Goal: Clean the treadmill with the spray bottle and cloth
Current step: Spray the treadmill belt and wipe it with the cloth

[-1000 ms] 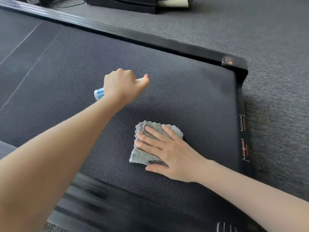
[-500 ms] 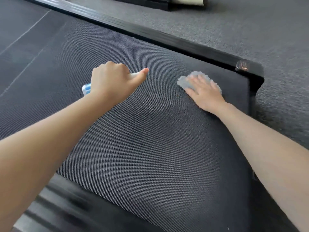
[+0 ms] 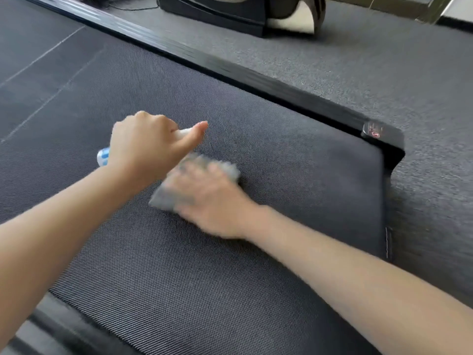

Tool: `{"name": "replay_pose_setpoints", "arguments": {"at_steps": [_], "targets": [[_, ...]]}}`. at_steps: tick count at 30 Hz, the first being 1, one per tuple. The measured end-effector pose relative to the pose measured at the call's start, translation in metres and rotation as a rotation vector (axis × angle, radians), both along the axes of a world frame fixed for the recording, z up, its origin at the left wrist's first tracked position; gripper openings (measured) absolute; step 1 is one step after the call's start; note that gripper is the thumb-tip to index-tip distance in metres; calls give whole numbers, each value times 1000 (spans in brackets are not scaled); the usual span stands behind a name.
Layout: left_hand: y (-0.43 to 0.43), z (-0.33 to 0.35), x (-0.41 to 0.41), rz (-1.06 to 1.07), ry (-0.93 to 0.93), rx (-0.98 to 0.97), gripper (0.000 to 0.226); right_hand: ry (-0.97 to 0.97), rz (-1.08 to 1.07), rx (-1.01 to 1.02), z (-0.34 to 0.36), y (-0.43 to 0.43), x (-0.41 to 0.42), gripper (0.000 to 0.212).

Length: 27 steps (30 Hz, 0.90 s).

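We find the left hand [image 3: 151,147] curled into a fist round a small white-and-blue plastic spray bottle [image 3: 103,156]. Its blue-patterned base pokes out on the left of the fist, and the thumb lies along the white top, pointing right. We judge it is held low over the dark, finely ribbed treadmill belt [image 3: 294,180] so the nozzle can wet the patch just ahead of the wiping, with the thumb ready to press. No spray is visible.

Just near of it, the right hand [image 3: 204,201] lies palm down on a grey, fluffy folded cloth [image 3: 163,198], which sits flat on the belt in the middle of the scene. The hand and cloth are blurred, so we take this to be mid-stroke. The fingers look spread and fairly straight, pressing the cloth rather than gripping it, though the blur hides the fingertips. A flat palm makes sense here, since it spreads pressure over the whole cloth.

The black side rail [image 3: 230,70] runs along the far edge of the belt to a corner cap at the right, with grey carpet floor [image 3: 384,80] beyond it.
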State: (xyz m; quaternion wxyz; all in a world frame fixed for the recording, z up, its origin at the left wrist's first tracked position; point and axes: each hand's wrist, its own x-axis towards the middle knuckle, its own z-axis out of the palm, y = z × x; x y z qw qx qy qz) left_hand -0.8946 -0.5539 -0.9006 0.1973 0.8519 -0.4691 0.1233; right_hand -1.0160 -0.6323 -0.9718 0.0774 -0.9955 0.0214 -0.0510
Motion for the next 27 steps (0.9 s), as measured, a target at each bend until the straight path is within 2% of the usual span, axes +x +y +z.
{"name": "replay_pose_setpoints", "arguments": {"at_steps": [2,5,7,10,15,18,22,24,27], "targets": [[0,5,2,2,-5,-23,73,69,250,23,-8,39,-20,46],[-1,11,1,16,-31,-9,73,67,273,-14,-10,17,-30,51],[-1,11,-3,51,-37,11,73,98,102,12,-14,-35,-17,53],[1,5,-12,93,5,44,72,70,-298,98,-17,-130,-22,58],[9,-4,-27,105,26,83,72,118,-841,16,-7,-237,-93,55],[16,-4,-37,136,23,109,73,120,-939,22,-1,-245,-118,55],[21,6,-54,181,46,105,71,121,-703,76,2,-197,-107,53],[23,12,-63,196,30,100,71,81,-401,109,6,-148,-97,51],[26,20,-76,216,-16,90,71,144,209,94,0,-52,-98,56]]}}
